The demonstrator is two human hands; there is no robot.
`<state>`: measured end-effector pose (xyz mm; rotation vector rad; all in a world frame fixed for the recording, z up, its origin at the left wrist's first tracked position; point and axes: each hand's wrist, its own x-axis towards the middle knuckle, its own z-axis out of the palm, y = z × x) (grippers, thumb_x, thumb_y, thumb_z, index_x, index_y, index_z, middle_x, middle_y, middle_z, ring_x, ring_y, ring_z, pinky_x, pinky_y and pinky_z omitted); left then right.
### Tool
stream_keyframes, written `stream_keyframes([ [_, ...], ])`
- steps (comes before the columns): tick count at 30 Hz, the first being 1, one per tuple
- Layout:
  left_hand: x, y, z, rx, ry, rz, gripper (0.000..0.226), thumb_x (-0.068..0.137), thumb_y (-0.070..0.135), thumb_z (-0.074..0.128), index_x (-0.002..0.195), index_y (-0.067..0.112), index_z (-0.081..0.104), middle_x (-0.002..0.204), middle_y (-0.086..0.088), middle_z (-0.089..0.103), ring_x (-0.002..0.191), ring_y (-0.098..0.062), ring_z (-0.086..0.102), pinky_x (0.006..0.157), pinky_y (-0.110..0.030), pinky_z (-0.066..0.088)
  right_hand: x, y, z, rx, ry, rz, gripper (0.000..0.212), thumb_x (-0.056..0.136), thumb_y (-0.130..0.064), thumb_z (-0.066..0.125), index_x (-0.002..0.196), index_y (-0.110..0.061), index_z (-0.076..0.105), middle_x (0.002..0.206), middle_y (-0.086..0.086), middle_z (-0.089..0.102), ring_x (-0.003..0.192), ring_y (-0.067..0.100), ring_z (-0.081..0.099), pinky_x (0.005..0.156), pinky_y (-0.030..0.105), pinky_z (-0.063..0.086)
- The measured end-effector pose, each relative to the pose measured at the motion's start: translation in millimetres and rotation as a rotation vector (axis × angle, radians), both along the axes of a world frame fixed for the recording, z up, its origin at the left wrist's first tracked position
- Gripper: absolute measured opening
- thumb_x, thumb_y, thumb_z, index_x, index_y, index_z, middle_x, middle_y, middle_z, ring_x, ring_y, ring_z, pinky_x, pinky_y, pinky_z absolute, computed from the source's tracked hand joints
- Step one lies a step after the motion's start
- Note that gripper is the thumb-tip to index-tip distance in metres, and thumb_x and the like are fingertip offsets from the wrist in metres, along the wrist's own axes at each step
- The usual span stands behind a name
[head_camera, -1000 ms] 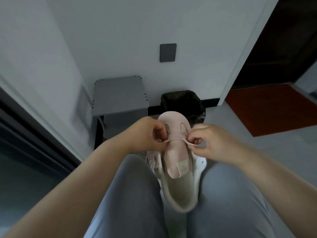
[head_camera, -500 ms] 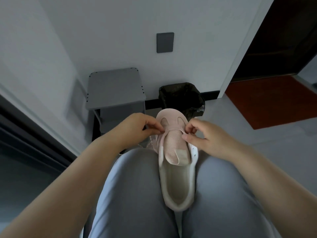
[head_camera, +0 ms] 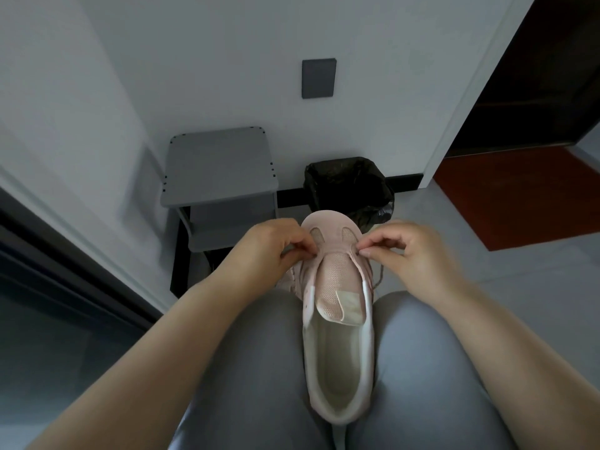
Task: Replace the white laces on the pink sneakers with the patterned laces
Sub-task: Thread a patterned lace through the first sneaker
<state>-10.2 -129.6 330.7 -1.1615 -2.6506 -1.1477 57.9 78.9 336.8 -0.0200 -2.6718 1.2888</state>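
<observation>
Two hands (head_camera: 269, 251) (head_camera: 418, 251), one sneaker (head_camera: 337, 319), maybe a second.

— Is that thin greyish lace (head_camera: 380, 275), pinched by the left hand (head_camera: 272, 251) and right hand (head_camera: 412, 254), patterned?
— Too small and blurred to tell. And the pale pink fabric shape (head_camera: 293, 277) under the left wrist is mostly hidden.

Bin (head_camera: 349, 186), stool (head_camera: 220, 164) just past sneaker (head_camera: 336, 277) toe; rt floor (head_camera: 487, 274) open.

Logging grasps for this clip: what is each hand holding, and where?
Left hand and right hand each pinch the lace beside the sneaker's frontmost eyelets, one on either side of the tongue.
</observation>
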Motion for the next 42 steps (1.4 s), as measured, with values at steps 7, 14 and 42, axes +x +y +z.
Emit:
stream_keyframes([
  [7,19.4,3.9,-5.7,0.058,0.103,0.212,0.029,0.074,-0.001,0.068,0.100,0.010,0.069,0.081,0.001,0.073,0.084,-0.006,0.061,0.074,-0.017,0.046,2.0,-5.8,2.6,-0.038,-0.025,0.004,0.015,0.074,-0.008,0.074,0.078,-0.022,0.074,0.078,-0.013,0.070,0.076,-0.001,0.064,0.070,0.006,0.046],
  [14,45.4,11.4,5.4,0.110,-0.141,0.337,0.034,0.080,0.026,0.068,0.113,0.025,0.059,0.090,0.014,0.067,0.081,0.002,0.062,0.076,-0.011,0.049,14.3,-19.0,9.8,0.247,0.029,-0.037,0.036,0.078,-0.053,0.059,0.082,-0.020,0.073,0.082,-0.005,0.067,0.076,0.010,0.063,0.067,0.021,0.047],
  [42,41.6,13.0,4.6,0.143,-0.255,0.265,0.033,0.077,0.008,0.065,0.099,0.022,0.044,0.105,0.008,0.058,0.083,0.010,0.060,0.061,-0.008,0.044,-15.1,-46.8,29.0,1.148,0.253,0.394,0.011,0.045,-0.001,0.048,0.038,-0.009,0.050,0.047,0.007,0.047,0.041,0.026,0.047,0.055,0.027,0.023],
])
